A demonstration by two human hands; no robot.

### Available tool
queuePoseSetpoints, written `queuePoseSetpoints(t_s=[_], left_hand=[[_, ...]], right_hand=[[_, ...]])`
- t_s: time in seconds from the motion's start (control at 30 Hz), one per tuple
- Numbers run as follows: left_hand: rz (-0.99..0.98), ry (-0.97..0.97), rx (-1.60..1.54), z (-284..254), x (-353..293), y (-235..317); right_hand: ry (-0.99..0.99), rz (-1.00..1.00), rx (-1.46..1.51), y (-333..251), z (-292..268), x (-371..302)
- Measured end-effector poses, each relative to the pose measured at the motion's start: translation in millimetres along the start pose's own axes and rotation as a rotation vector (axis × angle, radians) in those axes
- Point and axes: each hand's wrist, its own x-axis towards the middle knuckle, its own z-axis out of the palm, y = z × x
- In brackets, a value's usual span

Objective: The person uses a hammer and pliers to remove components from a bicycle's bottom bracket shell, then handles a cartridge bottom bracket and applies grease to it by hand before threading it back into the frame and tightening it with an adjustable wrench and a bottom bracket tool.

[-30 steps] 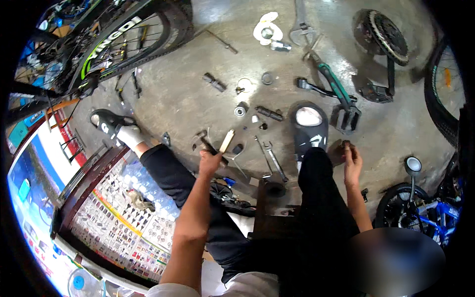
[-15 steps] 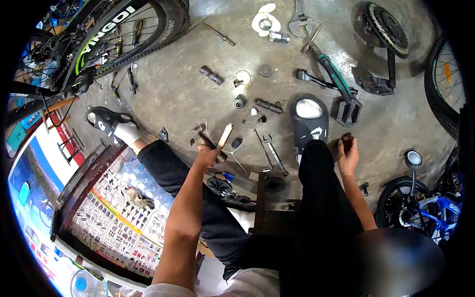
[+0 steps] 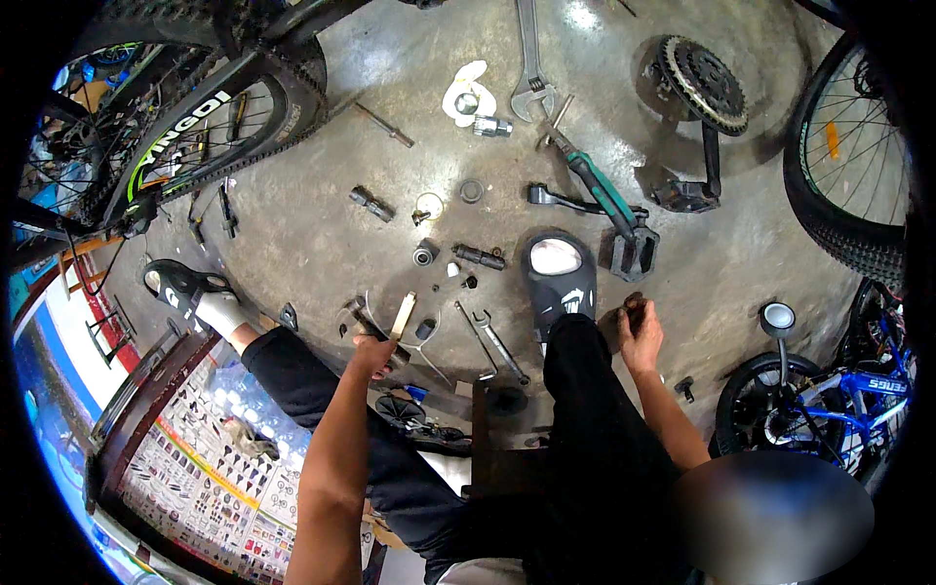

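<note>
My left hand (image 3: 373, 355) is closed around a dark bar-like metal tool (image 3: 357, 314) with a wider end, low over the floor between my feet. Right beside those fingers is a pale wooden strip or handle (image 3: 405, 317); whether it joins the tool I cannot tell. My right hand (image 3: 641, 336), to the right of my right shoe, pinches a small dark part (image 3: 634, 303) whose kind is hard to make out. Between the hands lie a combination wrench (image 3: 499, 348) and a thinner rod-like tool (image 3: 475, 341). Near the left hand sits a small dark oval piece (image 3: 425, 330).
Bearing-like parts (image 3: 425, 252), a dark cylinder (image 3: 479, 256) and a ring (image 3: 471, 190) are scattered ahead. Beyond them lie an adjustable wrench (image 3: 532, 93), a green-handled tool (image 3: 602, 190), a crank with pedal (image 3: 634, 249) and a chainring (image 3: 702, 86). Bicycles (image 3: 210, 136) stand at left and right.
The view has shifted, so the floor items appear farther left and mostly lower. Both hands keep their grips and stay nearly in place relative to the things around them.
</note>
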Motion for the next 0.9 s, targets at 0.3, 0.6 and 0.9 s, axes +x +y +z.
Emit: queuePoseSetpoints(t_s=[0.3,0.6,0.9], left_hand=[[0.019,-0.038,0.01,-1,5,-10],[-0.037,-0.006,0.009,-4,3,-8],[0.028,0.063,0.033,-2,-6,-6]], right_hand=[[0.003,-0.027,0.035,12,8,-2],[0.012,-0.065,0.026,11,10,-2],[-0.012,-0.048,0.047,10,8,-2]])
